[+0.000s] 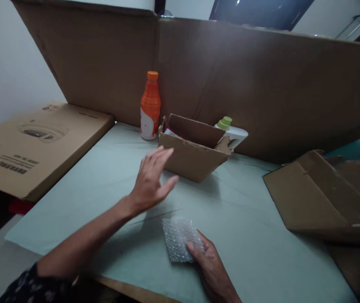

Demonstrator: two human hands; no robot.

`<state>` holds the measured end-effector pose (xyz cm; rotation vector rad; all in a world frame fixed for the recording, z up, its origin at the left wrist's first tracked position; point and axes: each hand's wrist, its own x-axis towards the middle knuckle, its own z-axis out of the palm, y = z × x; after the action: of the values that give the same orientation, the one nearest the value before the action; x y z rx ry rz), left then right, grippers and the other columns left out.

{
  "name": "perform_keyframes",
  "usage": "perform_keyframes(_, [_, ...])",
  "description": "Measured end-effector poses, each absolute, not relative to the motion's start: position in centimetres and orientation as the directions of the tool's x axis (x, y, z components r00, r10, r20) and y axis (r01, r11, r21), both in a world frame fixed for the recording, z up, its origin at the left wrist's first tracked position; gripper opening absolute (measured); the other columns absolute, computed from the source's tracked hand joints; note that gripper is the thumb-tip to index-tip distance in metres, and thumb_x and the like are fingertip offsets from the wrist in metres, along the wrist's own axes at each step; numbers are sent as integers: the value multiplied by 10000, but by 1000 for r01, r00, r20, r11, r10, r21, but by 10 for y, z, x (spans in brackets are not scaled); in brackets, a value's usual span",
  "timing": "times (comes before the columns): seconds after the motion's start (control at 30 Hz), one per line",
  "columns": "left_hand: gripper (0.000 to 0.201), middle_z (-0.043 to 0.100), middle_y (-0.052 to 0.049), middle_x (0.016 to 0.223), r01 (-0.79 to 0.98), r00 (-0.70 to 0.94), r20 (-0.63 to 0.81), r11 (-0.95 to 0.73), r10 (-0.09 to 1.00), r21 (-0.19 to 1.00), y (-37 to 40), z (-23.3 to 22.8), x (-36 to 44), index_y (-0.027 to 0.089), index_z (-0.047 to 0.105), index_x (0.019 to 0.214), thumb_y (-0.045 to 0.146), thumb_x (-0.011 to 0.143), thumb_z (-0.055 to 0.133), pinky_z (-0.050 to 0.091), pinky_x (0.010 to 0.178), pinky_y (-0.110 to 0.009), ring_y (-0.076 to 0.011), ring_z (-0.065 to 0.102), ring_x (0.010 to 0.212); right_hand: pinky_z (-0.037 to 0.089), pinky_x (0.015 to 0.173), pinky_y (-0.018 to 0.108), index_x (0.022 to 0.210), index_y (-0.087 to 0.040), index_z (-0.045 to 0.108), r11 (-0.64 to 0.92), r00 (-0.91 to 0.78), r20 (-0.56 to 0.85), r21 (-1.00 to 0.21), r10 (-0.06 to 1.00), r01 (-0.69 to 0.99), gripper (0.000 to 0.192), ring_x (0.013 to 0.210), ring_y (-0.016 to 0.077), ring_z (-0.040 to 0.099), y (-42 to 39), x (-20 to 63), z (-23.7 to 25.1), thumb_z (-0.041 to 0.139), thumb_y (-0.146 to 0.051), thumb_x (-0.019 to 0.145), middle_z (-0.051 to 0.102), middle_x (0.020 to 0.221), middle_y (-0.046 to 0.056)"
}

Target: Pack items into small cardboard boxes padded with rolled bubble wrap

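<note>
My right hand (210, 261) grips a small bundle of clear bubble wrap (180, 240) just above the table near its front edge. What the wrap may contain cannot be made out. My left hand (153, 179) is raised farther forward, fingers stretched and thumb apart, holding nothing. Close beyond its fingers stands a small open cardboard box (192, 158). A little of something red and white shows inside that box, but most of its contents is hidden.
Behind the box are an orange bottle (150, 105) and a white bottle with a green cap (226, 123). A tall cardboard panel (246, 84) bounds the back. A flat printed carton (41, 139) lies left, an open cardboard box (318, 198) right, on the pale-green-covered table (246, 227).
</note>
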<state>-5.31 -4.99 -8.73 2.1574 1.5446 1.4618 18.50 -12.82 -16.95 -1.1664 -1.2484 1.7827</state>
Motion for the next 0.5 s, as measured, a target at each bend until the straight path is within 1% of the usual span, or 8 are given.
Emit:
perform_keyframes(0.03, [610,517,-159,1483,747,55,658,-468,751,472,-23,-77,-55,147,418,1468,264,898,600,281,1177,-527,-317,352,1463,548,936,422,1165,-198,730,-324,-351,-300,-946,887,-10,492,963,278,717,-127,188,-171,733,-546,817,768,1062,105])
perform_keyframes(0.07, [624,505,-175,1493,805,87,658,-442,748,396,3,-67,-55,112,432,1455,212,868,619,256,1183,-522,-328,314,1482,547,947,429,1163,-191,730,-322,-317,-308,-947,897,6,514,975,283,719,-126,191,-171,738,-560,806,768,1069,111])
perform_keyframes(0.1, [585,544,-183,1447,846,113,633,-408,766,343,25,-60,-55,86,485,1403,171,843,632,237,1183,-530,-340,331,1468,547,953,430,1161,-185,730,-320,-285,-314,-947,906,24,532,986,286,720,-126,194,-170,745,-570,795,768,1077,116])
perform_keyframes(0.17, [369,667,-165,1244,892,145,554,-351,820,286,55,-51,-53,86,627,1200,135,834,627,254,1155,-539,-341,476,1339,556,945,411,1149,-178,733,-308,-224,-314,-949,923,64,538,993,282,723,-124,203,-165,751,-578,788,769,1089,120])
perform_keyframes(0.23, [150,719,-109,1014,902,186,510,-352,840,250,62,-47,-52,131,687,978,134,863,591,294,1118,-535,-302,586,1138,579,894,369,1116,-181,744,-270,-172,-286,-957,943,109,504,955,268,731,-121,215,-154,753,-567,791,775,1064,111])
perform_keyframes(0.3, [133,715,-70,894,888,255,526,-411,811,204,49,-48,-53,161,686,873,138,886,555,313,1107,-524,-261,604,1001,603,798,320,1064,-189,757,-202,-116,-222,-966,968,161,456,862,249,739,-117,232,-141,764,-546,781,786,981,92])
perform_keyframes(0.4, [189,702,-41,829,854,333,580,-498,744,148,0,-52,-56,180,676,857,140,921,502,311,1130,-517,-225,596,904,608,676,268,1011,-201,768,-58,-29,-68,-964,997,260,392,747,229,731,-112,262,-116,799,-490,749,781,864,65])
perform_keyframes(0.5, [238,708,-20,834,833,313,611,-519,727,191,-62,-54,-56,201,667,876,132,959,455,299,1155,-522,-204,607,892,598,607,252,1007,-233,773,123,49,151,-921,987,370,343,708,227,713,-112,285,-85,816,-444,740,774,859,63])
